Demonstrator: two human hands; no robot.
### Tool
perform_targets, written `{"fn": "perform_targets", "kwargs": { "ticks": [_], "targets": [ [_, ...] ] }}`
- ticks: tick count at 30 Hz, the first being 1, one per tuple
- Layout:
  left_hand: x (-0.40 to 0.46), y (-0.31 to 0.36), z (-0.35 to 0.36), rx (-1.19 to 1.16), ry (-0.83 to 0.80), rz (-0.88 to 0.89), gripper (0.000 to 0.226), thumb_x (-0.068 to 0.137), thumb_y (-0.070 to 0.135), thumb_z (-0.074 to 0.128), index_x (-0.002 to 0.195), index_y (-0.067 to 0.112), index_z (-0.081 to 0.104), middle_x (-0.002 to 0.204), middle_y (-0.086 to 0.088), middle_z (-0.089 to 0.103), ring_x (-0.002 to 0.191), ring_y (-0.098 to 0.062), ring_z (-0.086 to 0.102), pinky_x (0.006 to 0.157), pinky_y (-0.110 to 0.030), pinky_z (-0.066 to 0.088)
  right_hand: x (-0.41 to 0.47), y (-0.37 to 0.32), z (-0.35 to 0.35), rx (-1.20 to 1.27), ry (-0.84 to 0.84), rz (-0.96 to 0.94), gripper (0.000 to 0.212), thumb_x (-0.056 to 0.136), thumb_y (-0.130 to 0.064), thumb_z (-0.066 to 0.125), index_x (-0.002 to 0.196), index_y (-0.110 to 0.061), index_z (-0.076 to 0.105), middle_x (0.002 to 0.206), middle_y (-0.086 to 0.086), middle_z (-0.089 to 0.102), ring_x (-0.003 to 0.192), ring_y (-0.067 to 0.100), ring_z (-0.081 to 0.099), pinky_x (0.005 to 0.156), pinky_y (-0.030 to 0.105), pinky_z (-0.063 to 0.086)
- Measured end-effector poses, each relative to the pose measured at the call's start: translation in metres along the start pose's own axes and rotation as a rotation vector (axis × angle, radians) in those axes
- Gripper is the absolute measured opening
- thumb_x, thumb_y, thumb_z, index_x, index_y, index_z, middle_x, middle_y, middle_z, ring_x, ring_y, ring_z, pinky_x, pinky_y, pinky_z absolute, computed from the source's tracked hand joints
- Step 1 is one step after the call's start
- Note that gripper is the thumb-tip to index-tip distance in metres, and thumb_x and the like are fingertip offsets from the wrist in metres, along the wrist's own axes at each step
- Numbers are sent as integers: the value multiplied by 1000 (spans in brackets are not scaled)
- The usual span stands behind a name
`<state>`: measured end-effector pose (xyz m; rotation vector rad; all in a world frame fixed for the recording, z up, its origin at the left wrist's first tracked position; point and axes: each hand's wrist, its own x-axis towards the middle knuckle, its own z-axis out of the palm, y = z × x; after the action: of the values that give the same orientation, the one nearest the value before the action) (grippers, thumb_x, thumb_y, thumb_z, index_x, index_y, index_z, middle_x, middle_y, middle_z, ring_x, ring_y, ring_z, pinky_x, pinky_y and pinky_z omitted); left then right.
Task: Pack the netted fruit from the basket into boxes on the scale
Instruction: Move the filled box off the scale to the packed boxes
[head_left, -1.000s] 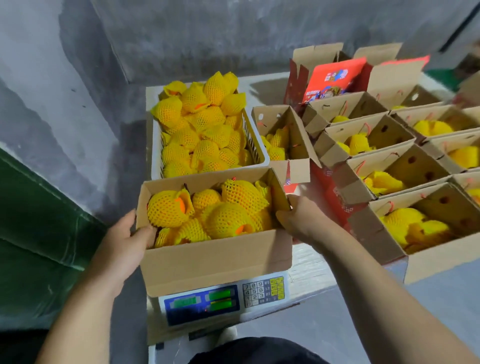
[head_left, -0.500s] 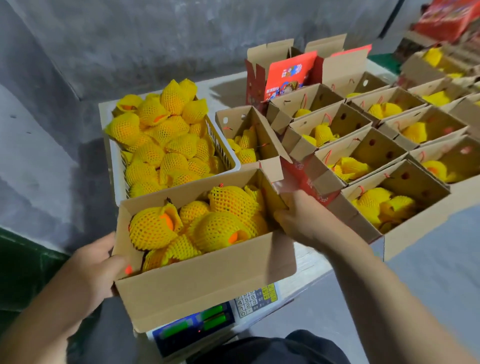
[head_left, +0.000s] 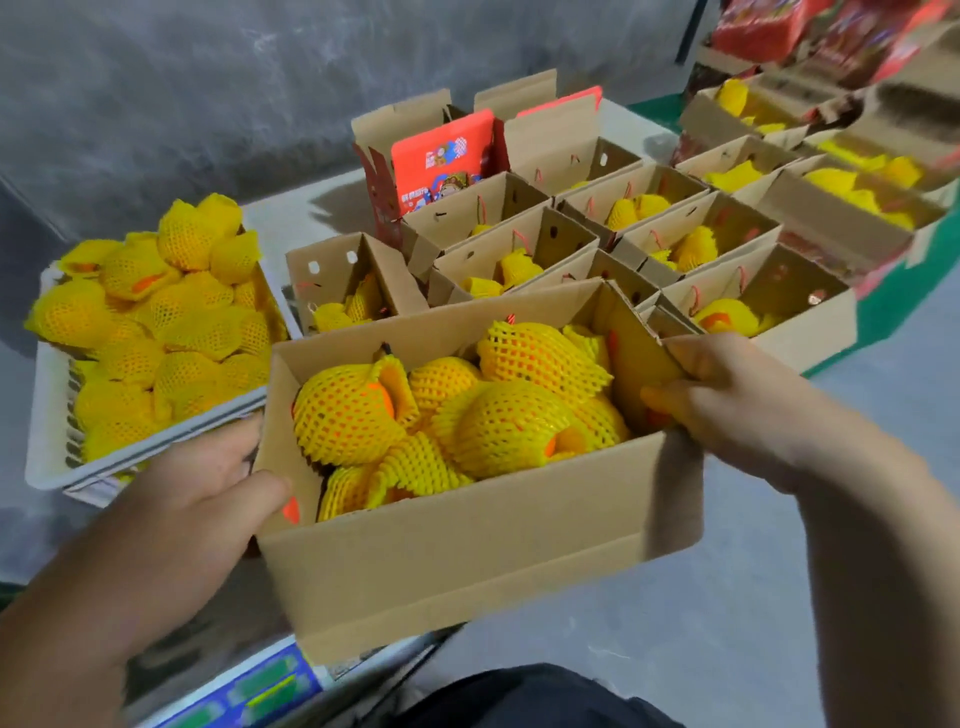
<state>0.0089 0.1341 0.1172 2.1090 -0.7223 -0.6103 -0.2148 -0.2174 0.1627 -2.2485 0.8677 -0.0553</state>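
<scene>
- Head view: the left hand's (head_left: 202, 493) grip is closed on the left end wall of the box (head_left: 467, 545), with the thumb hooked over the rim and the fingers hidden behind the wall.
- The right hand's (head_left: 727, 400) grip is closed on the box's right end, with the thumb inside against the wall and the fingers wrapped over the far right corner.
- The box is held tilted between the two hands, its right end higher than its left.
- The box is filled with netted fruit (head_left: 498, 426), yellow foam mesh over orange skin, piled to about rim level.
- The scale (head_left: 249, 696) is seen at the bottom edge, below and left of the box; whether the box touches it cannot be told.
- The basket (head_left: 52, 447), white and slotted, is heaped with more netted fruit and stands on the table (head_left: 291, 218), just left of the box.
- Behind the box, rows of open boxes (head_left: 696, 244) partly filled with netted fruit are set side by side.
- A red printed carton (head_left: 441, 161) is stood open behind those rows.
</scene>
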Motion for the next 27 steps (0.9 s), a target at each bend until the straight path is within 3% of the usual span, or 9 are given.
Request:
{"fn": "perform_targets", "kwargs": {
  "ticks": [1,3,5,7,12,15,17,22,27],
  "targets": [
    [10,17,20,-3,-6,35,46,85,33,56,130,37,68,97,1,81,75,-17,77,65,-19,58,0,17,-17,4,22,27,10,97,-18,62,88,-14,65,87,14,67,84,33,68,72,58,60],
    [28,47,59,5,-45,86,52,87,31,55,137,36,64,99,2,81,75,-9,77,56,-9,52,-1,52,-51,31,58,70,10,97,-18,61,89,-13,64,92,16,66,88,35,67,75,58,61],
    [47,78,94,-12,-92,119,54,87,34,56,141,38,61,105,1,81,84,-14,79,75,-21,61,-3,86,-84,68,82,106,10,97,-17,60,88,-14,64,91,17,66,89,37,68,75,59,61],
    [66,106,125,-47,-177,137,55,86,37,57,141,38,60,112,0,80,94,-22,79,82,-50,60,-4,119,-114,100,98,135,9,97,-18,60,93,-13,67,93,18,68,89,36,70,77,61,62],
    [110,184,196,-39,-310,226,44,86,34,55,128,38,69,106,2,81,89,-12,77,70,-25,60,0,191,-179,157,150,219,14,98,-12,60,86,-13,68,84,16,64,77,30,65,69,51,58],
    [147,219,230,-9,-405,256,39,91,28,52,126,30,69,105,-6,79,96,-35,73,87,-49,57,11,231,-210,172,171,274,11,97,-9,59,94,-9,69,91,22,68,85,39,68,78,60,60],
    [179,239,251,29,-465,286,39,92,34,51,126,28,69,104,-10,77,98,-46,68,91,-51,54,23,256,-232,177,210,307,10,94,-6,59,96,-7,70,92,24,68,90,45,68,79,64,58],
    [265,295,308,39,-547,353,44,96,39,48,138,37,62,115,0,78,102,-37,73,95,-67,52,68,305,-289,230,277,404,14,94,-6,62,95,-14,73,87,18,74,83,39,74,78,65,61],
    [361,368,353,93,-608,389,38,96,29,47,129,33,66,109,-11,77,102,-43,69,96,-67,51,112,344,-339,285,397,471,23,91,-5,61,94,-23,75,80,13,75,75,38,74,75,65,62]
  ]
}}
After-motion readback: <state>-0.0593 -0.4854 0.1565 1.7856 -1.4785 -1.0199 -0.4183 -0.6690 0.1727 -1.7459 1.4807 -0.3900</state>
